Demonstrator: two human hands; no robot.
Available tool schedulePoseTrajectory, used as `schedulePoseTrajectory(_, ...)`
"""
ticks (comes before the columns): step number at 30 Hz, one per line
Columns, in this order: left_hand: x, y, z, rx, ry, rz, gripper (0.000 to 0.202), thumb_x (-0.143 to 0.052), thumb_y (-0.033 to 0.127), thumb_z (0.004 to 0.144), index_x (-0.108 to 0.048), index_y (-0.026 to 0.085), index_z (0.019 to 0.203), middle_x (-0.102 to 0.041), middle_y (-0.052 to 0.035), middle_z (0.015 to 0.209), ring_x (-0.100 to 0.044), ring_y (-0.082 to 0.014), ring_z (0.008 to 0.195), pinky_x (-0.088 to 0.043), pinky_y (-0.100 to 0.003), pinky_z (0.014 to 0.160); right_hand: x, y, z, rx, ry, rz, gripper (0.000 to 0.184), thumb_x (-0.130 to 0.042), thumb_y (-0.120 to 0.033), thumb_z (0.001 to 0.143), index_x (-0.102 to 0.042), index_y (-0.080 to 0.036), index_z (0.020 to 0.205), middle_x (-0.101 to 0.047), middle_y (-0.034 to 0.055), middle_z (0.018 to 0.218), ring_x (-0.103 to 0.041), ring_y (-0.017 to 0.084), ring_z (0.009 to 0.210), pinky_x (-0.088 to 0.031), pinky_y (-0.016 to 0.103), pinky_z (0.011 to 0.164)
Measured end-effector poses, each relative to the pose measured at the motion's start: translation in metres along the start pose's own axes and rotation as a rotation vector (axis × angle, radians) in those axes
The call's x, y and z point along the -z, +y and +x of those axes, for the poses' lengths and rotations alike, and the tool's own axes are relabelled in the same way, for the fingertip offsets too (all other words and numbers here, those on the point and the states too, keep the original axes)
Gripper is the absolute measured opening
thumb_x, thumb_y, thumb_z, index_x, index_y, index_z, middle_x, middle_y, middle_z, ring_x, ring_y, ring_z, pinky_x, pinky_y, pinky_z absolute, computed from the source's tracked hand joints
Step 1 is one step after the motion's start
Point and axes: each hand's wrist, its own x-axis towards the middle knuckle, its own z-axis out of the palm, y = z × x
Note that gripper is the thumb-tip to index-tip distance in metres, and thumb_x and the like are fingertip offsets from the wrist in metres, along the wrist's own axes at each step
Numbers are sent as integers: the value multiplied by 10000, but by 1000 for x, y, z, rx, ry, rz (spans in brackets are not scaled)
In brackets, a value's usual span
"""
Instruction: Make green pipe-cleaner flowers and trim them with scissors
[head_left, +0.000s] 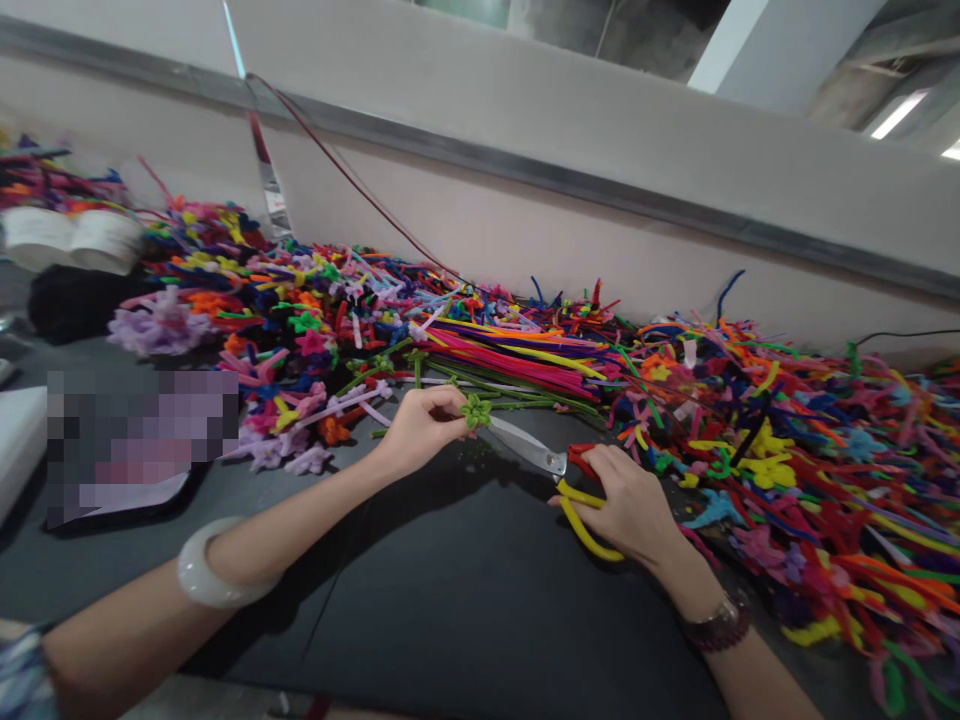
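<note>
Your right hand (630,505) grips the scissors (555,464); just left of them, your left hand (421,425) pinches 1 green flower (475,411). Behind the scissors lies a bundle (517,362).

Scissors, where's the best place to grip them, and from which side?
Probably by the handles, coming from the right, as the right hand does: the blades point left toward the green flower, putting the handles at the right end.
</note>
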Motion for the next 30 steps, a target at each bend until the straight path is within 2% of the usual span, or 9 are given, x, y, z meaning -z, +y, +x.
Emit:
schedulePoseTrajectory(6,0,0,0,20,22,-8,146,-581,145,621,-515,135,491,-536,8,527,-523,-87,471,-434,-179,436,-2,1,-1,-23,17,5,386,-483,-491,717,-512,-157,909,-583,90,873,-536,221,813,-408,272,568)
schedulePoseTrajectory(17,0,-2,0,-6,40,35,156,-563,83,597,-507,140,464,-522,19,540,-521,-88,487,-426,-185,454,-1,1,1,-2,16,8,472,-492,-590,679,-551,-157,855,-595,73,764,-547,201,730,-427,263,565)
schedulePoseTrajectory(23,0,-1,0,30,18,31,121,-555,76,608,-537,135,503,-533,10,543,-520,-95,492,-424,-189,454,-1,1,-1,-16,22,6,473,-504,-590,670,-559,-151,835,-596,70,753,-552,197,722,-429,263,556)
schedulePoseTrajectory(30,-1,0,-1,-25,50,142,154,-549,49,599,-517,135,476,-518,11,554,-508,-92,513,-399,-176,455,-3,3,-2,7,47,30,436,-516,-569,677,-561,-162,823,-610,61,733,-554,190,720,-413,250,562)
